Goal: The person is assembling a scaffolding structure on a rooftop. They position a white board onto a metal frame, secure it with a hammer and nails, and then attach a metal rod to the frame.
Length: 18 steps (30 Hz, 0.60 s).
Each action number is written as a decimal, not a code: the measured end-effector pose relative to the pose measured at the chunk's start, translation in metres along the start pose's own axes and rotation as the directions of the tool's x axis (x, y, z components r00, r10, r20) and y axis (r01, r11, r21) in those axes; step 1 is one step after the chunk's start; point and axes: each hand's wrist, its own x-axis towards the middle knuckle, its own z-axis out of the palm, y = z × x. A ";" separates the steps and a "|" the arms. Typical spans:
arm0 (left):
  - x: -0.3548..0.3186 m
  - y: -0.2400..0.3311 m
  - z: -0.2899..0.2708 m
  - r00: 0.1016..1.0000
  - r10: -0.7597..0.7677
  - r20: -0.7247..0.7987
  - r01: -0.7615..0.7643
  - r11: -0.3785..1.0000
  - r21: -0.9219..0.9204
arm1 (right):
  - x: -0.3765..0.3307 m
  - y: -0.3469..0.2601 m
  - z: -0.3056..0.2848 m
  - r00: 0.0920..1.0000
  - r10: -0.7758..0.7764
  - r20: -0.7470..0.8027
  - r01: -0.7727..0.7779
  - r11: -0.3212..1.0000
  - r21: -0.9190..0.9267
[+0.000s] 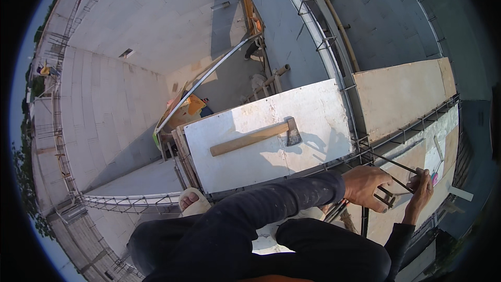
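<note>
A worker sits or crouches atop a wall at a building site, both hands gathered over dark steel bars (392,162) at the right, beside a rebar cage (407,132) that runs past the edge of a tan plywood sheet (402,96). The left hand (367,187), its arm reaching across the body, has its fingers curled in with little gap, closed on the near part of the bars. The right hand (420,193) meets their far end, fingers bent together around it; the exact fingertip grip is partly hidden.

The work appears partway along. Stirrups already stand in a row in the long cage (324,42) over the upper wall, and the grey block walls (120,120) beneath are up. The bars between the hands look unfinished business: they are handled rather than left in place, and whether any joint is tied cannot be told. How much remains beyond them is likewise unclear.

A wood-handled hatchet (250,140) lies untouched on a white-faced board (235,172), its head toward the hands. More rods (338,211) lie just below the left hand, near the worker's knees. At far left, another person in yellow (47,70) is on a distant wall.
</note>
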 end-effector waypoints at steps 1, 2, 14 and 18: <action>-0.015 0.003 -0.027 0.997 -0.023 0.073 0.018 0.997 0.071 | 0.000 -0.004 0.005 1.000 -0.015 0.004 0.015 1.000 -0.022; -0.038 0.001 -0.050 1.000 0.008 -0.005 -0.007 0.985 0.171 | 0.001 -0.008 0.008 1.000 -0.027 0.009 0.027 0.998 -0.050; -0.385 0.081 -0.329 0.622 -0.617 -0.482 0.742 0.270 0.613 | 0.021 0.010 -0.004 0.991 0.074 0.109 -0.074 0.997 -0.010; -0.459 0.047 -0.309 0.595 -0.553 -0.583 0.781 0.226 0.582 | 0.018 0.007 -0.011 0.997 0.053 0.065 -0.047 0.996 -0.081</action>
